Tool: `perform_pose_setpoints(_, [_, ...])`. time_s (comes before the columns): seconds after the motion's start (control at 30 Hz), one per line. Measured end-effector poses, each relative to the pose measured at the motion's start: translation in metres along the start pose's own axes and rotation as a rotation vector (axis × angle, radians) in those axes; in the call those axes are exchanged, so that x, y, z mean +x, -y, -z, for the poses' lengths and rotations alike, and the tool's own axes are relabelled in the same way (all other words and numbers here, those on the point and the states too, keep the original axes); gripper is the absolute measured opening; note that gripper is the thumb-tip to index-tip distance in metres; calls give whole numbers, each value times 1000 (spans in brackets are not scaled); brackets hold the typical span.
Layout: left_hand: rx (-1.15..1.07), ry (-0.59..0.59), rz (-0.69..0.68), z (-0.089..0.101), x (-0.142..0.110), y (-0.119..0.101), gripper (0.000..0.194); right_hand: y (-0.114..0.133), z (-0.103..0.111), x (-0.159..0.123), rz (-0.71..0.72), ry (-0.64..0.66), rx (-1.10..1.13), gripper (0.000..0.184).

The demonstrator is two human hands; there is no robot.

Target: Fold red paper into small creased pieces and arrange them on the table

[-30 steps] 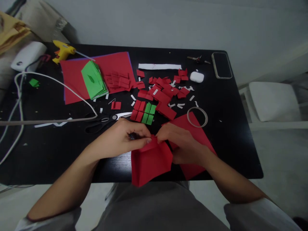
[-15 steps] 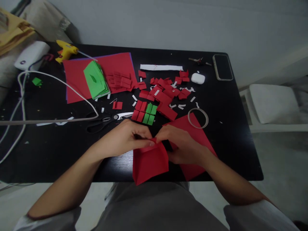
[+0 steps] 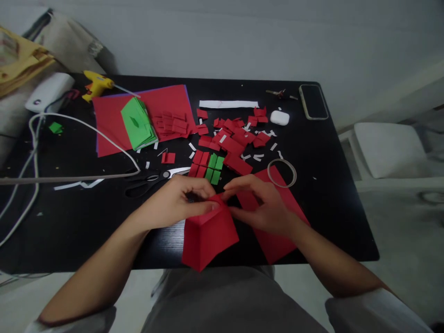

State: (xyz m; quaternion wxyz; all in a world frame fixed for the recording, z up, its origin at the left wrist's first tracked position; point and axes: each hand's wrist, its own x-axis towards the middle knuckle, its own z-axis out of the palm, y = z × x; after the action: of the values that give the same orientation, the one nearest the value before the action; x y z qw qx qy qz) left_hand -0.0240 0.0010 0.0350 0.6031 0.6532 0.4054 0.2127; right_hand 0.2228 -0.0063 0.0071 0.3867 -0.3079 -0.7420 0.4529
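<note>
The black table (image 3: 322,203) lay under both hands, reaching well beyond them on every side. Far ahead of the left hand sat a large red sheet (image 3: 111,115) with a stack of green paper (image 3: 137,122) on it. Under the right hand (image 3: 263,206) lay another red sheet (image 3: 277,240), its near corner running to the table's near edge. Between the two hands was the folded red paper (image 3: 208,236), hanging over that near edge toward the person's lap. The left hand (image 3: 176,203) pinched its top corner between thumb and fingertips, and the right hand gripped the same corner from the other side, fingers curled. Just ahead of the left hand lay black-handled scissors (image 3: 152,178). Ahead of both hands sat a small block of folded red and green pieces (image 3: 207,165), with a scatter of red pieces (image 3: 236,138) beyond it. A tape ring (image 3: 282,172) rested just ahead of the right hand, touching the sheet's far corner.
</note>
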Motion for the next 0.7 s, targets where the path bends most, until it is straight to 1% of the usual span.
perform_pose_setpoints(0.1, [-40, -36, 8, -2, -1, -1, 11, 1, 2, 3, -38, -23, 117, 26])
perform_pose_setpoints(0.2, [-49, -59, -9, -4, -2, 2, 9, -1, 2, 6, -22, -23, 188, 20])
perform_pose_setpoints(0.37, [-9, -105, -35, -8, -1, 7, 7, -7, -1, 7, -23, -15, 279, 21])
perform_pose_setpoints(0.57, [-22, -89, 11, -10, -1, 9, 7, -10, -6, 5, -24, -10, 319, 22])
perform_pose_setpoints(0.7, [-72, -109, 36, -15, 0, 9, 7, -9, -6, 5, -52, -4, 334, 22])
